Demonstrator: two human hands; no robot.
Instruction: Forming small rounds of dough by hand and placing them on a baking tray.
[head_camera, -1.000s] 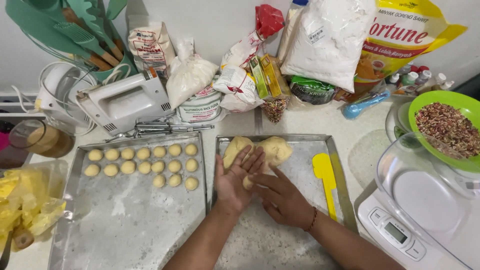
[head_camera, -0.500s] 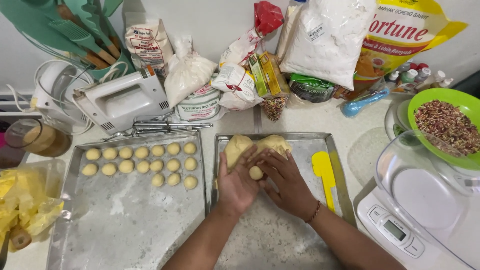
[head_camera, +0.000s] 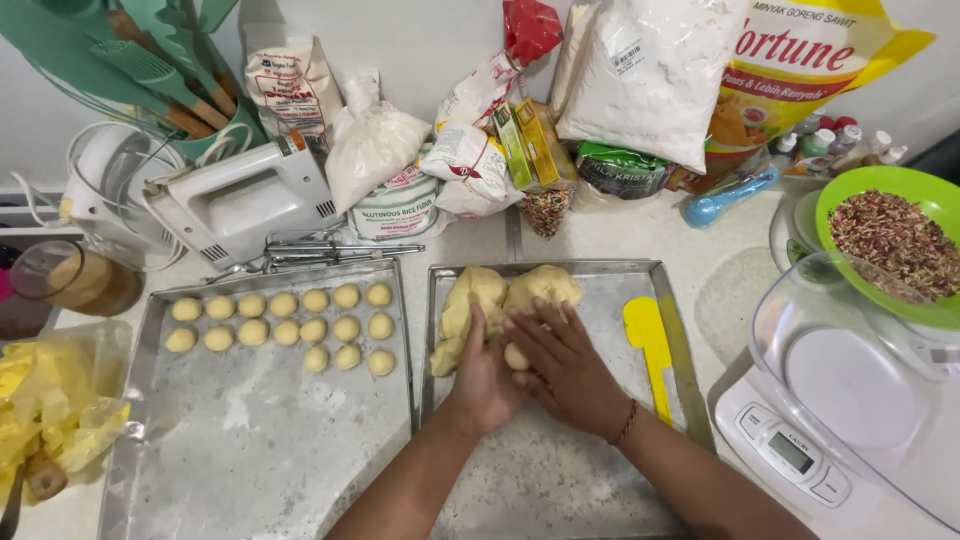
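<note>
My left hand (head_camera: 483, 375) and my right hand (head_camera: 562, 365) are pressed together over the right metal tray (head_camera: 560, 470), with a small ball of pale dough (head_camera: 516, 356) caught between the palms. Just beyond my fingers lies a large lump of the same dough (head_camera: 495, 297) at the tray's far end. The left metal tray (head_camera: 250, 440) carries several small dough balls (head_camera: 285, 320) in rows along its far part. A yellow spatula (head_camera: 649, 345) rests on the right tray beside my right hand.
A white hand mixer (head_camera: 240, 200) and its beaters (head_camera: 330, 252) lie behind the left tray. Bags of flour and packets crowd the back. A white kitchen scale (head_camera: 820, 440) with a clear bowl and a green bowl of sprinkles (head_camera: 895, 240) stand at the right. A yellow bag (head_camera: 50, 400) sits far left.
My hands have shifted against each other around the small dough ball, the right sliding over the left, and both have moved slightly toward the large lump.
</note>
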